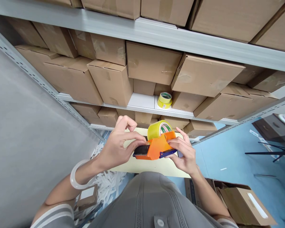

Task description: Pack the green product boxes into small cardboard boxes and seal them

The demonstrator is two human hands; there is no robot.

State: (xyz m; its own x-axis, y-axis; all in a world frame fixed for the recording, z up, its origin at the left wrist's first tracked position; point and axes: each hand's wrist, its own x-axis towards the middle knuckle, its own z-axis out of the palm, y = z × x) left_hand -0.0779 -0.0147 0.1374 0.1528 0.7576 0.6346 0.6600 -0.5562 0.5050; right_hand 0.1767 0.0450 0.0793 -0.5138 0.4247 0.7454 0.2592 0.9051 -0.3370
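Note:
An orange packing tape dispenser with a black front part and a dark blue handle is in my right hand, whose fingers wrap its side. On the dispenser sits a yellow roll of packing tape, its printed core facing right. My left hand is at the dispenser's front, thumb and forefinger pinched at the packing tape near the black part. The tape between those fingertips is mostly hidden. Both hands are above a pale yellow table, in front of my body.
Grey metal shelving full of cardboard boxes stands ahead. Two yellow tape rolls are stacked on a white shelf. Shredded white paper lies low at left. An open carton is at lower right; a grey wall bounds the left.

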